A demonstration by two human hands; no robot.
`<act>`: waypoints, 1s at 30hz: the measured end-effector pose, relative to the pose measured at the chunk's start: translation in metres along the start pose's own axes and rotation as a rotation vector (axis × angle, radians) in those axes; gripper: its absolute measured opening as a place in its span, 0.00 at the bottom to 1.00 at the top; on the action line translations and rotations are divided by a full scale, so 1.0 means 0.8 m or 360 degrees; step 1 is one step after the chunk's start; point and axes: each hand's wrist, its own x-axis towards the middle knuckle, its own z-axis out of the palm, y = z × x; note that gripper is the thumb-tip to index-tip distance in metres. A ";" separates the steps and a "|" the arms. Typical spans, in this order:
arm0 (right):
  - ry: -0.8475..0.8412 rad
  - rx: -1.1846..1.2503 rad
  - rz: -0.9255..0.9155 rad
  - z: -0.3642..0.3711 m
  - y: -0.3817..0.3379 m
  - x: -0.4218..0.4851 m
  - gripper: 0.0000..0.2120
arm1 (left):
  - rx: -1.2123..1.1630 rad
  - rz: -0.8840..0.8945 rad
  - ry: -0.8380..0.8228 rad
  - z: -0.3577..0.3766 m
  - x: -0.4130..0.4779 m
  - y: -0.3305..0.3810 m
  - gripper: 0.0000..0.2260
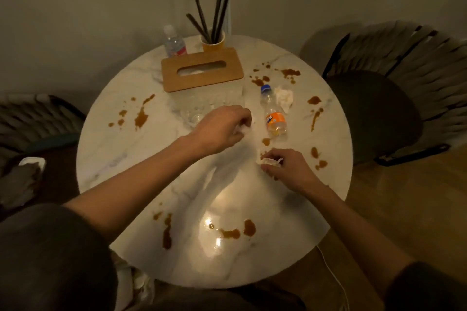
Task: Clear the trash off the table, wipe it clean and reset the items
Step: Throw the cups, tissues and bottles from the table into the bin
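While the left hand (222, 129) clenches its grip round a white tissue wad (240, 129) mid-worktop (131, 159), the right hand (288, 169) pinches a crumpled tissue (269, 161) nearer the right rim. An orange soda bottle (274, 116) lies beyond the hands, with a crumpled napkin (284, 98) just beside it. Brown spills (141, 116) dot the edges, and bare marble shows between the forearms.

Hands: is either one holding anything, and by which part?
The left hand bunches a crumpled tissue under its curled fingers; the right hand pinches a second tissue by its near side.
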 end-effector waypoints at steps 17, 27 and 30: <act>-0.0719 0.0037 -0.0325 0.355 -0.205 -0.161 0.07 | -0.0969 -0.1222 0.0647 0.007 -0.515 -0.117 0.10; -0.0922 -0.0151 0.0034 0.583 -0.131 -0.176 0.12 | -0.1179 -0.1769 0.0390 0.196 -0.692 -0.193 0.11; -0.0914 -0.0162 0.0189 0.639 -0.085 -0.150 0.12 | -0.1351 -0.1977 0.0348 0.279 -0.705 -0.209 0.08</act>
